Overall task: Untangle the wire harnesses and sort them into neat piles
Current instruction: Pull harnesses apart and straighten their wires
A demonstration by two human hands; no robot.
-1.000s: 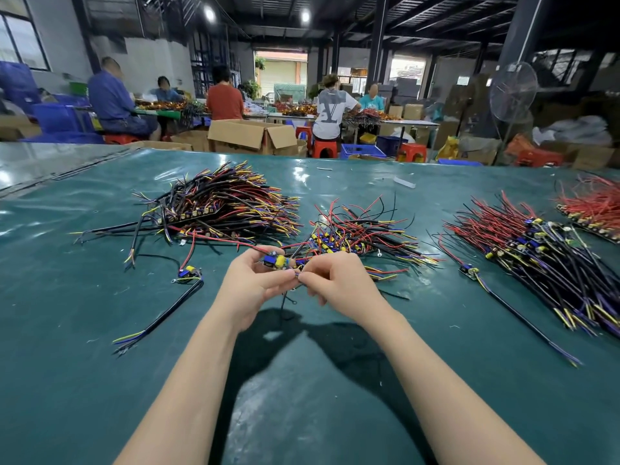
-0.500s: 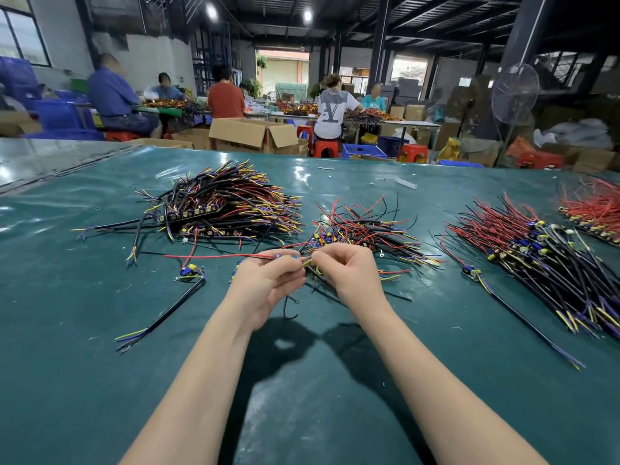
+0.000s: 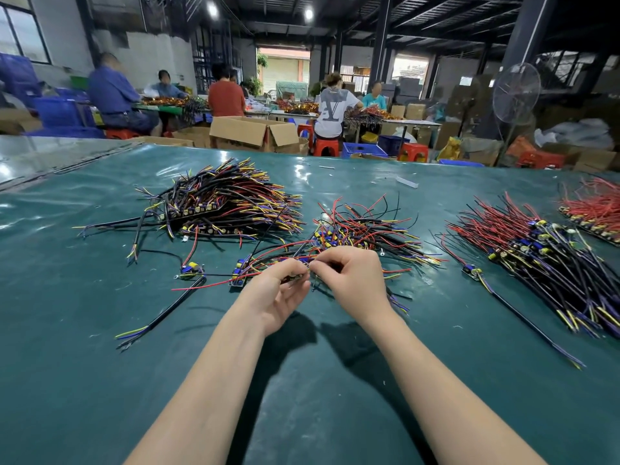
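Head view, looking down two bare forearms onto a table under a green cover.

- Hands: together at the middle, knuckles nearly touching, just in front of the middle tangle.
- Left hand: palm turned partly up, thumb and fingers curled, pinching a small board-and-wire harness.
- Right hand: fingers curled in, pinching wires of the same harness right beside the left fingertips. Cannot tell which strands each hand has.
- A red wire runs out of the grip to the left and lies on the cover. Blue parts of the harness show just left of the left hand.
- Middle tangle: loose red, black and yellow wires pointing every way.
- Left pile: larger, dark wires with yellow and red ends, roughly combed one way.
- Right pile: laid parallel, red ends away, black and purple tails toward the near edge.
- Far-right pile: mostly red, cut by the frame edge.
- Stray harness left of the hands, black cable trailing nearer.
- Second stray harness between the middle tangle and the right pile.

Behind the table: open cardboard box, red stools, standing fan, seated people at benches.
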